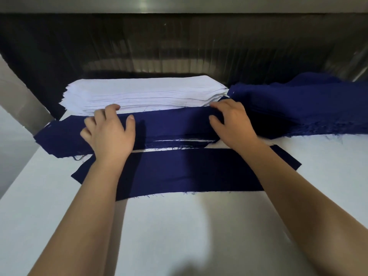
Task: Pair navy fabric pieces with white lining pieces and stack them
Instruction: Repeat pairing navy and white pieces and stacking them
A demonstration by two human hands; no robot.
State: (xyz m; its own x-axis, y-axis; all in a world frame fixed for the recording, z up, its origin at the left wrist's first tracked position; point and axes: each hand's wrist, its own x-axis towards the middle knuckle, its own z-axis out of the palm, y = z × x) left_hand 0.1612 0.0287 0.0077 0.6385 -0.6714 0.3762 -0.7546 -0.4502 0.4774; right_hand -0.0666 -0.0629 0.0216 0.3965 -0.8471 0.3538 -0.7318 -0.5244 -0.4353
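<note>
Just in front of the stacked white lining rectangles (143, 94) lies the long navy cloth strip (171, 124). The left hand (109, 132) and right hand (233, 124) each curl a grip over its far edge. It looks limp, light and fraying, so it is best held near both ends.

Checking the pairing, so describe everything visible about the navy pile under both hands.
The navy pile is a long, low stack of woven strips with frayed edges, lying crosswise on the white table. Thin white lining slivers show between layers at its near edge. The left hand and right hand hold it, fingers curled over its far edge.
</note>
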